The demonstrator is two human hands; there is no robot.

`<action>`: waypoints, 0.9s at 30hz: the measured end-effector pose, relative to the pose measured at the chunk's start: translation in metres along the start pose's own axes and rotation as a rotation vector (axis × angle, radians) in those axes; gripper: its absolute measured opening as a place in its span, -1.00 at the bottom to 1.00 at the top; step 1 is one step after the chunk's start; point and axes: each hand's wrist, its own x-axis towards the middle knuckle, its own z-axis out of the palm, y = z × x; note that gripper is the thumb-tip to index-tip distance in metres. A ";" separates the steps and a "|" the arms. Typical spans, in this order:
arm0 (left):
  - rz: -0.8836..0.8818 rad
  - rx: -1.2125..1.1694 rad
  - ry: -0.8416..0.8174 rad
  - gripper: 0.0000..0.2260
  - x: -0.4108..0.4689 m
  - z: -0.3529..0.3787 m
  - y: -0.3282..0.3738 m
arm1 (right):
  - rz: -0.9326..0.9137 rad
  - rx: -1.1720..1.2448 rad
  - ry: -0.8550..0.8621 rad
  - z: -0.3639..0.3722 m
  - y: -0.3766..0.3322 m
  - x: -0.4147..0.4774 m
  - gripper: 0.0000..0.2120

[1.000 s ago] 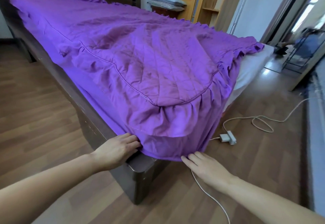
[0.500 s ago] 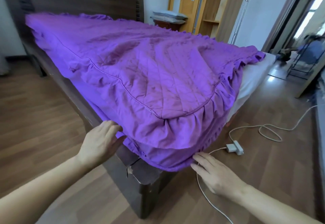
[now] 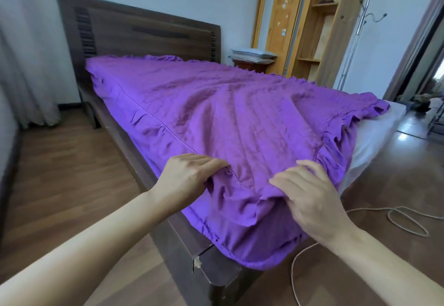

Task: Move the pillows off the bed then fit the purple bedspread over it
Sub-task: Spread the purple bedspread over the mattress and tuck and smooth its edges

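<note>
The purple bedspread point(image 3: 240, 113) with a ruffled edge lies over most of the dark wooden bed point(image 3: 182, 236). At the near corner my left hand point(image 3: 185, 180) and my right hand point(image 3: 310, 197) both grip bunched folds of the bedspread on top of the mattress corner. The ruffle hangs over the bed frame below them. At the far right corner the white mattress point(image 3: 374, 142) is bare where the bedspread stops short. Folded pillows point(image 3: 252, 54) rest on a nightstand beside the headboard.
A white cable point(image 3: 406, 219) loops over the wooden floor to the right of the bed. A wooden wardrobe point(image 3: 300, 24) and a metal coat stand point(image 3: 355, 29) stand at the back right. Curtains point(image 3: 26, 84) hang on the left. A doorway opens at far right.
Both hands rose from the lower hem by the bed frame to the top of the mattress corner and closed on the bedspread. The camera view lifted toward the headboard.
</note>
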 end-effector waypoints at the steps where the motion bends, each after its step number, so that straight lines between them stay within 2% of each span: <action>1: 0.013 -0.015 -0.013 -0.51 -0.004 -0.001 0.002 | -0.003 0.008 0.025 -0.006 0.001 -0.005 -0.74; 4: 0.088 -0.044 -0.066 -0.53 -0.013 0.001 0.006 | -0.044 -0.001 0.000 -0.013 -0.001 -0.027 -0.75; 11: 0.045 -0.075 -0.112 -0.51 -0.007 -0.005 0.015 | 0.004 0.157 -0.009 -0.014 0.001 -0.041 -0.69; 13: 0.007 -0.159 -0.118 -0.52 -0.009 -0.008 0.017 | 0.197 0.221 0.067 -0.014 0.003 -0.055 -0.67; 16: 0.013 -0.264 -0.053 -0.69 -0.009 -0.006 0.027 | 0.659 0.232 0.176 -0.002 0.012 -0.076 -0.66; 18: 0.012 -0.383 -0.032 -0.64 -0.001 -0.008 0.036 | 0.954 0.229 0.133 0.011 0.020 -0.084 -0.71; 20: -0.058 -0.528 -0.042 -0.62 0.016 -0.007 0.048 | 1.157 0.190 0.000 0.023 0.026 -0.096 -0.80; 22: -0.074 -0.512 -0.083 -0.61 0.037 -0.002 0.058 | 1.256 0.197 -0.140 0.033 0.027 -0.101 -0.84; 25: 0.071 -0.155 -0.281 -0.49 0.066 0.015 0.076 | 1.320 0.235 -0.280 0.043 0.026 -0.098 -0.84; 27: 0.129 -0.036 -0.360 -0.45 0.076 0.030 0.092 | 1.357 0.258 -0.299 0.046 0.027 -0.094 -0.84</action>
